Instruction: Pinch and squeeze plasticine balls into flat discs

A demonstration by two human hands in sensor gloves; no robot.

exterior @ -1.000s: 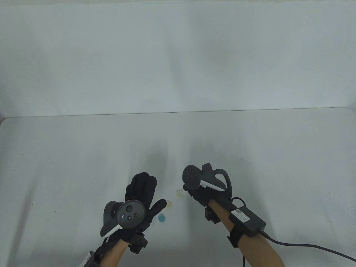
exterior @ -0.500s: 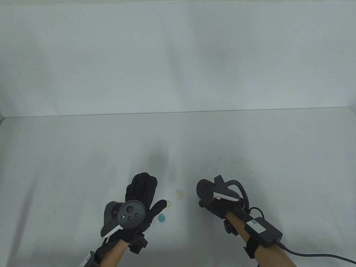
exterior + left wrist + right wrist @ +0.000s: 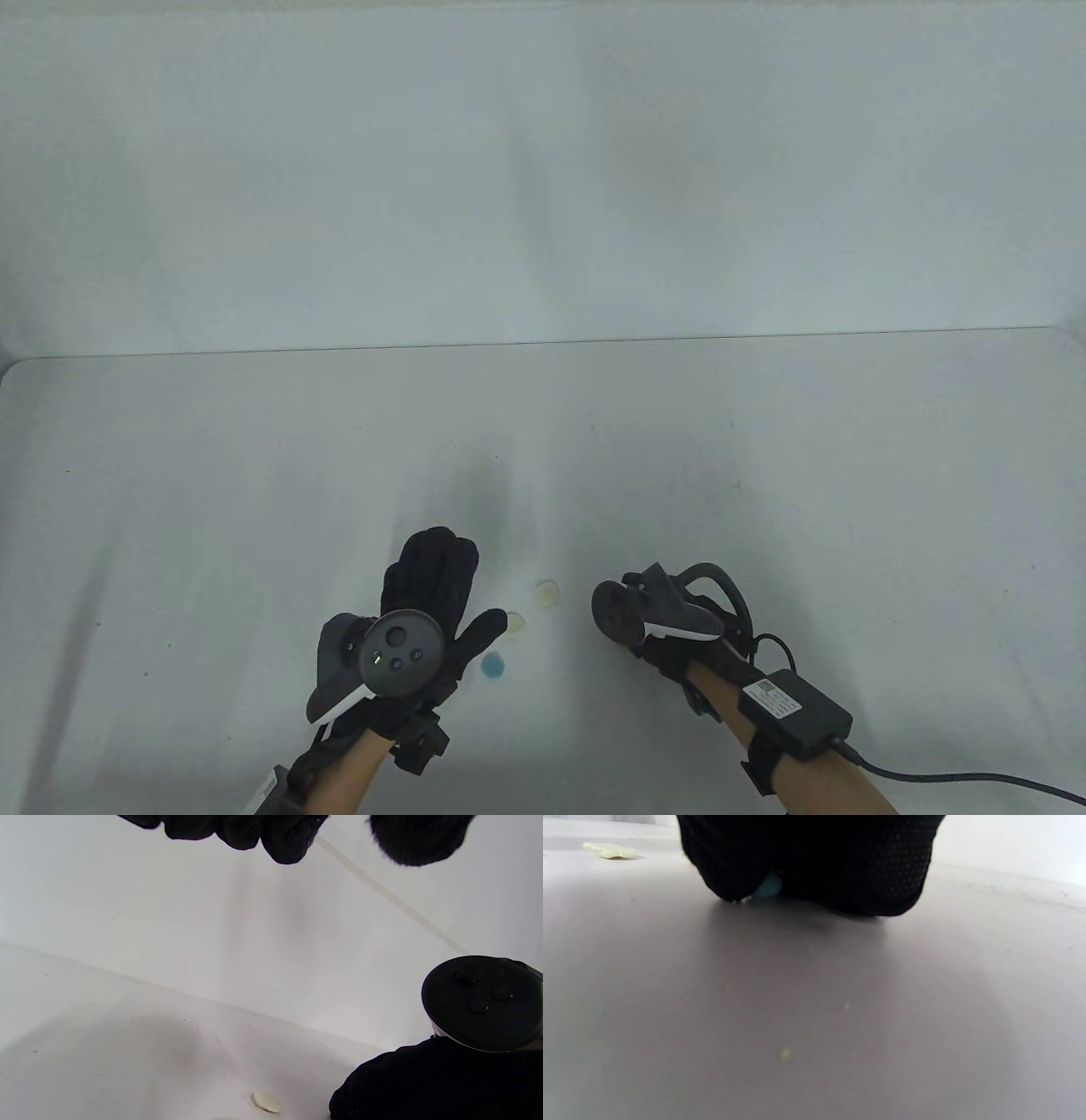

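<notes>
We find a blue lump (image 3: 768, 886) of plasticine under the right hand (image 3: 670, 632), low against the table (image 3: 764, 441) to the right of the finished pieces. The right wrist view shows it wedged between dark gloved fingers (image 3: 814, 861) that bear down on it – whether pinching it or pressing it flat, we cannot tell.

Three flattened pieces lie between the hands: a blue disc (image 3: 493, 666), a pale disc (image 3: 517, 624) touching the left thumb tip, and a yellowish disc (image 3: 546, 593) just beyond.

The left hand (image 3: 416, 611) lies palm down, fingers spread, holding nothing.

In our judgement the step in hand is flattening the blue lump. To do it well, press evenly from above, shift the lump between presses so the rim thins all round, and lift straight off – soft plasticine may cling to the glove.

No containers are in view; every piece sits on the bare table.
</notes>
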